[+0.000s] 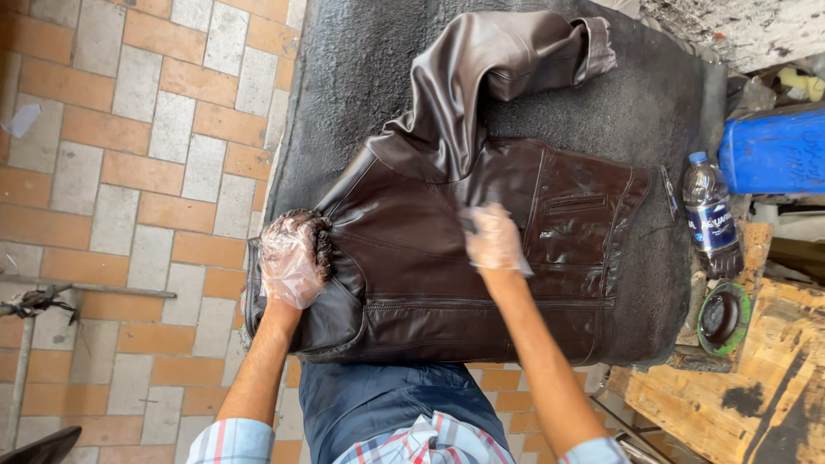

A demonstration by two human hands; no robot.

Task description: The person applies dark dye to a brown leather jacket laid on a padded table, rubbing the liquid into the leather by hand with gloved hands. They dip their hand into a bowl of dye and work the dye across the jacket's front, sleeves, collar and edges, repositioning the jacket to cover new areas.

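Note:
A dark brown leather jacket (447,258) lies spread on a dark grey mat (361,77), one sleeve (490,60) bent up toward the far side. My left hand (292,262), in a clear plastic glove, presses on the jacket's collar end at the mat's left edge. My right hand (494,239), also in a clear glove, rests on the middle of the jacket front, closed on a small dark thing I cannot make out. The leather around it looks wet and glossy.
A plastic water bottle (711,219) stands at the mat's right edge, a round tin of dark polish (722,318) below it. A blue container (773,150) and a stained wooden board (739,395) lie further right. Tiled floor (146,172) is on the left.

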